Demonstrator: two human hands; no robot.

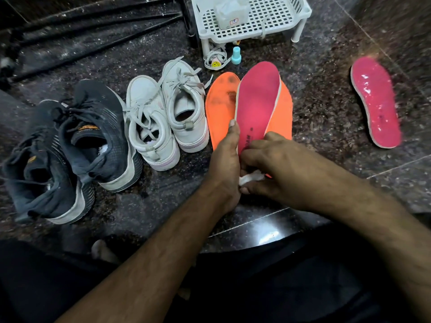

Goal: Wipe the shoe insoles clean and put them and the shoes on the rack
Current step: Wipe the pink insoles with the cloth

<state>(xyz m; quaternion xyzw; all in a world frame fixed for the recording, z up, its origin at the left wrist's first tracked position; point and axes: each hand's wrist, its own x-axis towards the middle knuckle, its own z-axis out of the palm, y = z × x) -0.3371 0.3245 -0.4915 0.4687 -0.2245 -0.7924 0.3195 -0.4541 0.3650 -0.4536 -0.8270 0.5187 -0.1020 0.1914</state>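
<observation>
A: Both hands on pink insole (pixel 256 106): left hand (pixel 225 157) grips its edge, right hand (pixel 275 164) pinches wipe (pixel 253 177) at heel.

B: Risk: it slips onto dirty orange insoles (pixel 220 106).

The rack (pixel 250 18) is taken as landmark. A packet (pixel 231 12) is set on its shelf; a small bottle (pixel 236 55) is placed just before it. Further before the rack two insoles (pixel 221 106) are laid flat – a third (pixel 257 103) is held over them. Left of these the shoes (pixel 163 115) are ranged; well right, another insole (pixel 375 101) is laid.
</observation>
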